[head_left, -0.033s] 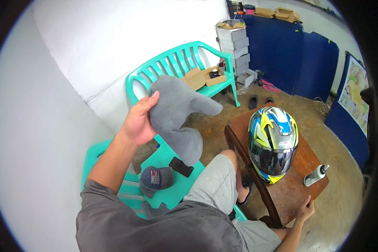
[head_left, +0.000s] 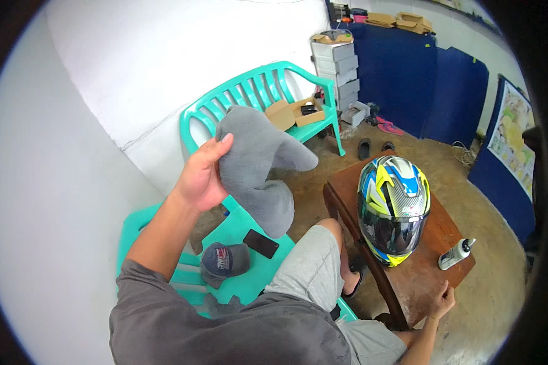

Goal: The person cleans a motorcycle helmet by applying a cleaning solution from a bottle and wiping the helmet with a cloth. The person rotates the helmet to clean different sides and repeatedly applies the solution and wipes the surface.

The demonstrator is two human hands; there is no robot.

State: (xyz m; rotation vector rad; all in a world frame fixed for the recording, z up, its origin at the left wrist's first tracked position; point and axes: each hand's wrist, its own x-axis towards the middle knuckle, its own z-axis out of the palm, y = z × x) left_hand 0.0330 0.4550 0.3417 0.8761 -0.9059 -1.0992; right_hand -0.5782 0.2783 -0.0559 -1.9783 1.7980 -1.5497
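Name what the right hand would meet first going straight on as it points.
Likely the white bottle on the wooden table, ahead of the right hand, though height and depth are unclear.

Plain grey cloth (head_left: 246, 161), blue-yellow-white patterned helmet (head_left: 400, 193)

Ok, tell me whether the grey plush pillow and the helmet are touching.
Apart: the head view shows floor and brown tabletop between the helmet and the grey plush pillow, held up in the left hand.
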